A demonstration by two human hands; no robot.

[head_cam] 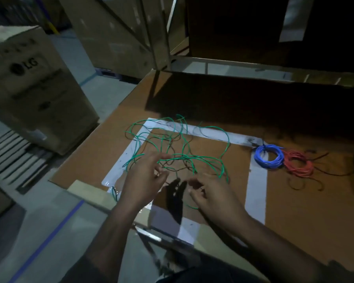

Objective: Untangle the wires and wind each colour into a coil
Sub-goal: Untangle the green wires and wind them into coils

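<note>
Both forearms reach in from the bottom edge over the brown surface (294, 201). Left hand (143, 180) hovers at the near side of the tangle, its fingers curled with green wire (168, 139) running past the fingertips; whether the grip actually closes on a strand I cannot tell. Right hand (206, 193) sits just beside it, thumb and fingers bent toward each other around a green strand that loops out under the palm, and again the blur hides whether the grip pinches it. Loose green wire sprawls in wide loops across a white taped rectangle (255, 190), mixed with a thin dark wire (184, 166) that threads through the same heap. Well to the right, outside the tape's far corner, a blue coil (269, 156) lies wound and tied, touching a red coil (299, 165) whose loose ends trail on the surface. On the floor to the left stands a cardboard box (29, 88) marked LG.
</note>
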